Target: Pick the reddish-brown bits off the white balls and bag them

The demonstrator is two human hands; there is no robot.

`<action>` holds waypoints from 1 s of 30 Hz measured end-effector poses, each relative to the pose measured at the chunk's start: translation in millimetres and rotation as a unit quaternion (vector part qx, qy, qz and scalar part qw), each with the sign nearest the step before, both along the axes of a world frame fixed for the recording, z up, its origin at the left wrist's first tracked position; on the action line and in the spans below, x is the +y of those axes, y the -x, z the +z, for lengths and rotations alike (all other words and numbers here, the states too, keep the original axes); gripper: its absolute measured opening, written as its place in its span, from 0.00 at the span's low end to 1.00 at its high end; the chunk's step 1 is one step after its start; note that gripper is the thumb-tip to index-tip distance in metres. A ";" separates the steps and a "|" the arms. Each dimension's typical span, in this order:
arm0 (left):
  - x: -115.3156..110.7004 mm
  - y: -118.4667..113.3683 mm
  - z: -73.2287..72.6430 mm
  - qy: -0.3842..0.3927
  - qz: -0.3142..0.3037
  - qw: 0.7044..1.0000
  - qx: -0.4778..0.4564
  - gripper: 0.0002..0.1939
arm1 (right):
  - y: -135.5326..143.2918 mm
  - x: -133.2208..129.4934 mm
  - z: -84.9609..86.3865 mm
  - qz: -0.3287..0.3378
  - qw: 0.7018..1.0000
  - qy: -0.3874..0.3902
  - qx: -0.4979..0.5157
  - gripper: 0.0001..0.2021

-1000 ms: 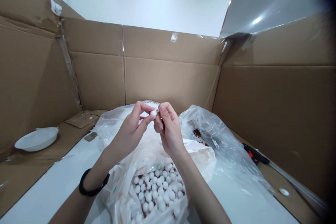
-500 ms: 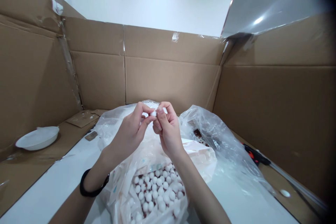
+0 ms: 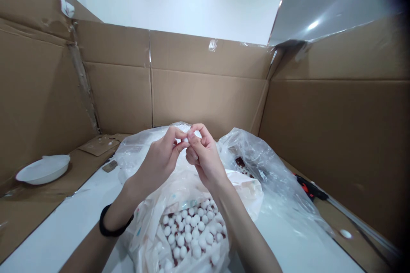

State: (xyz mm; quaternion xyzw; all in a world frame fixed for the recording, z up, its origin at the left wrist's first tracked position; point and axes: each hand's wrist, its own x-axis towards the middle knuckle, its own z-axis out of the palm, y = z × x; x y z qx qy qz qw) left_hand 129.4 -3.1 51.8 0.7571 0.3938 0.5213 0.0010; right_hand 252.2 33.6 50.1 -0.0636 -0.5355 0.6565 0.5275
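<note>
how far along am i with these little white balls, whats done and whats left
Done: none can be confirmed; many white balls lie in the plastic bag, but finished and waiting ones can't be told apart.
In hand: one small ball, pinched by the left hand, with the right hand's fingertips against it.
Left: at least that ball, probably, since both hands are on it.

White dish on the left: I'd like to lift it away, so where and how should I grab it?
The white dish is probably best pinched at its right rim, coming from above and the right: it looks shallow, with the rim raised, and the cardboard wall stands beyond its left.
</note>
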 end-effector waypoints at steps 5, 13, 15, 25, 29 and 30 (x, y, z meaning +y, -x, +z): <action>2.1 -3.1 0.3 0.009 0.014 0.999 -0.034 0.06 | -7.2 6.7 5.6 0.097 0.991 0.090 0.020 0.09; -13.1 -4.1 12.4 0.054 -0.001 0.997 0.059 0.09 | -20.3 48.6 -3.5 0.054 0.914 0.361 0.176 0.13; -18.6 -4.9 14.5 0.124 -0.021 0.985 0.118 0.10 | -22.8 59.0 -9.0 0.040 0.907 0.380 0.175 0.12; -10.1 -7.5 6.4 0.214 -0.067 0.973 0.050 0.26 | -23.6 59.1 -11.8 0.045 0.915 0.355 0.184 0.17; 8.6 0.8 4.5 0.286 -0.154 0.921 -0.217 0.26 | -22.3 58.5 -9.6 0.056 0.926 0.330 0.176 0.14; 13.5 3.6 4.3 0.315 -0.190 0.888 -0.276 0.23 | -21.5 58.3 -9.1 0.058 0.927 0.327 0.175 0.13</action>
